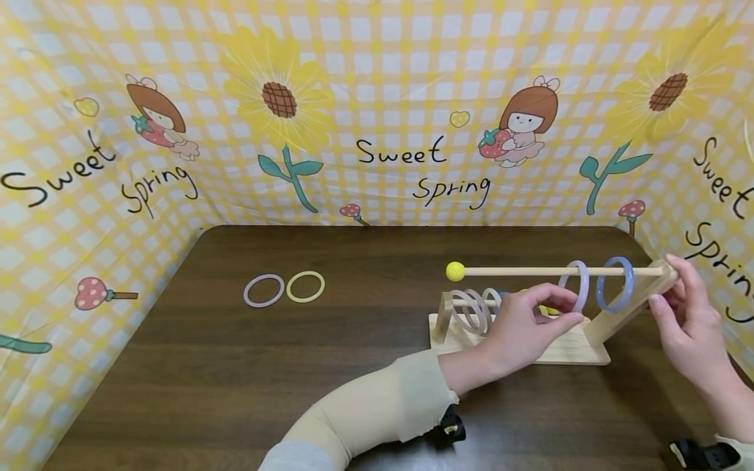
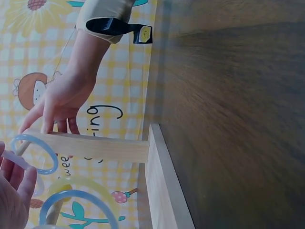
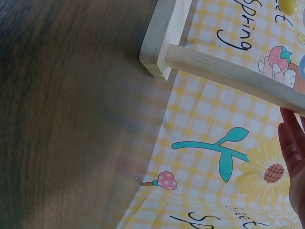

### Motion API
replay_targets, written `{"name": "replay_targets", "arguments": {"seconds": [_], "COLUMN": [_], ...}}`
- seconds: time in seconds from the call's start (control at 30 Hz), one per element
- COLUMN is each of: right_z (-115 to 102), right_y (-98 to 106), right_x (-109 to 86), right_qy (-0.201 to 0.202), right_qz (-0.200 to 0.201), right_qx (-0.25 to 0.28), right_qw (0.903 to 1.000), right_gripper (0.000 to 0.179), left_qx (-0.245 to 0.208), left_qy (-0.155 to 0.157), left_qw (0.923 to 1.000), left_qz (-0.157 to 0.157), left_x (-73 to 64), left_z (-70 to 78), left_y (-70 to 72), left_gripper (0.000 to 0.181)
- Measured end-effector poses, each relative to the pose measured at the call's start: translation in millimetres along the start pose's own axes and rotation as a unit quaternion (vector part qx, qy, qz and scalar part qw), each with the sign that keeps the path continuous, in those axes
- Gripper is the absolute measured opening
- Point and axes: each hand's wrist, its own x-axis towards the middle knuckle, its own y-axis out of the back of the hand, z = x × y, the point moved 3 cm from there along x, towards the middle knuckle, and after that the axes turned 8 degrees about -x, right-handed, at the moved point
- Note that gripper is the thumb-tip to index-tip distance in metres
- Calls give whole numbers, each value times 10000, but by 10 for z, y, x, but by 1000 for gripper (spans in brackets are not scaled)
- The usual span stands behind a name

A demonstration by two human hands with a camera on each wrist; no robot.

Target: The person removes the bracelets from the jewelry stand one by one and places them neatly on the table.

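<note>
Pale purple ring [image 1: 584, 288] is pinched in the left grip [image 1: 518, 328], around the rod [image 1: 512, 271]; post [image 1: 642, 294] is held by the right grip [image 1: 692, 320]. If pulled crooked, the rod could get snagged.

Smooth, matt wood on the rack [image 1: 571, 348]. The blue ring [image 1: 629, 281] gleams, glossy, plastic-looking; the table [image 1: 235, 379] shines, wood-grained.

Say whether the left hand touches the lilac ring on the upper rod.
Touching: the head view shows the left hand pinching the lilac ring between thumb and fingers.
</note>
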Motion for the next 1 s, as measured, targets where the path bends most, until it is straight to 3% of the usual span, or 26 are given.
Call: {"name": "replay_targets", "arguments": {"seconds": [0.53, 0.7, 1.0], "right_z": [-14, -15, -15], "right_y": [-2, -7, -7], "right_x": [-6, -9, -18], "right_qy": [-149, -128, -127], "right_qz": [-4, 18, -58], "right_qx": [44, 83, -98], "right_qw": [9999, 9999, 9999], "right_gripper": [46, 44, 45], "left_qx": [-33, 189, 88], "left_qy": [-117, -181, -153], "left_qw": [9996, 9994, 9996], "left_qz": [-244, -212, -220], "left_x": [-169, -193, -266], "left_z": [107, 81, 109], "left_y": [304, 379, 555], "left_gripper": [14, 17, 19]}}
